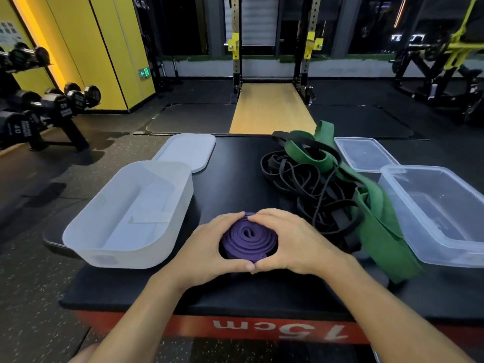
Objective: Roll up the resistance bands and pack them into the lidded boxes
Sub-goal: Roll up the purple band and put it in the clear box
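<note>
On my feed, a dumbbell rack (52, 103) stands at the far left on the gym floor. On the black platform (235, 292), I see the open white box (125, 258) at the left edge, its lid (188, 150) lying just behind it. Near the middle, the left hand (207, 247) curls round the left side of the purple band (248, 239), which is coiled into a tight spiral lying on the platform. The right hand (293, 239) cups the other side, with thumbs touching at the near side and fingertips meeting at the far side. Right of that lies a tangle of black bands (301, 179), overlapped by a green band (374, 213); I cannot tell whether the green is one piece or two. Farthest right are a clear lid (364, 153) and, nearer, the open clear box (450, 254).
</note>
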Demonstrator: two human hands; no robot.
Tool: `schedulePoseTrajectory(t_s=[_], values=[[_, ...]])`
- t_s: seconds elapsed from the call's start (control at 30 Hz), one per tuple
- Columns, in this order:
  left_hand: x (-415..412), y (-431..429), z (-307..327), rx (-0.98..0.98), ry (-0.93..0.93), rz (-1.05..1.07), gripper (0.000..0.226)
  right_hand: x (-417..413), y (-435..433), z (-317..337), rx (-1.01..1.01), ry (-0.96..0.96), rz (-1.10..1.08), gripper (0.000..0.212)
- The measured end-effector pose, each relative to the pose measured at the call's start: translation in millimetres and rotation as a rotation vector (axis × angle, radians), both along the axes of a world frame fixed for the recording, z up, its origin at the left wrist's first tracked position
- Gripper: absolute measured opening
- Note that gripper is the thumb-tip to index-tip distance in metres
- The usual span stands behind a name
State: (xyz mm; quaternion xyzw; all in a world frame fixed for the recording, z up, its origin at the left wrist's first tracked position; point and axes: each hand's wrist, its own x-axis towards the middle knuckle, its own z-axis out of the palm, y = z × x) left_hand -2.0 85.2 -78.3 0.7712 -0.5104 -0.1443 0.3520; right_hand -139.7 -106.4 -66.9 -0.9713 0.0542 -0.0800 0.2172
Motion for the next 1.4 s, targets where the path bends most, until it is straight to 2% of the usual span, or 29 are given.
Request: schedulePoseTrajectory(t_s=[0.17, 0.27, 0.4, 0.47, 0.57, 0.67, 0.73, 0.97, 1.1, 1.27, 1.4], values=[[-2.2, 3.4, 8.2, -0.024, 0.183, 0.073, 0.105, -10.5, 12.6, 12.0, -0.014, -0.052, -0.023, 0.101], [-11.3, 3.1, 22.2, -0.089, 0.223, 0.072, 0.102, -22.7, 15.0, 30.5, -0.035, -0.097, -0.014, 0.093], [-31.3, -21.9, 56.5, -0.173, 0.209, -0.028, 0.105, -51.4, -1.4, 67.8, -0.097, -0.192, -0.04, 0.083], [-42.9, -44.0, 74.8, -0.211, 0.268, -0.115, 0.106, -67.8, -19.5, 83.4, -0.096, -0.232, -0.094, 0.081], [-57.1, -81.6, 95.7, -0.303, 0.439, -0.174, 0.089, -87.8, -52.8, 94.5, -0.045, -0.268, -0.198, 0.076], [-74.2, -124.1, 105.1, -0.377, 0.631, -0.019, 0.056, -116.4, -93.9, 99.8, 0.014, -0.248, -0.334, 0.07], [-89.1, -152.2, 107.7, -0.361, 0.712, 0.059, 0.039, -139.7, -122.3, 104.6, 0.036, -0.224, -0.415, 0.07], [-153.4, -229.6, 94.3, -0.125, 0.833, 0.061, 0.031, -207.9, -175.5, 109.0, 0.017, -0.114, -0.582, 0.065], [-176.0, -252.7, 77.5, -0.041, 0.81, 0.058, 0.033, -230.6, -184.3, 101.0, -0.002, -0.071, -0.61, 0.062], [-191.3, -266.4, 76.7, 0.11, 0.504, 0.088, 0.016, -245.3, -191.6, 92.6, -0.005, 0.005, -0.642, 0.061], [-197.0, -273.3, 76.4, 0.168, 0.507, 0.081, 0.029, -240.2, -198.2, 91.5, -0.018, 0.096, -0.607, 0.063]])
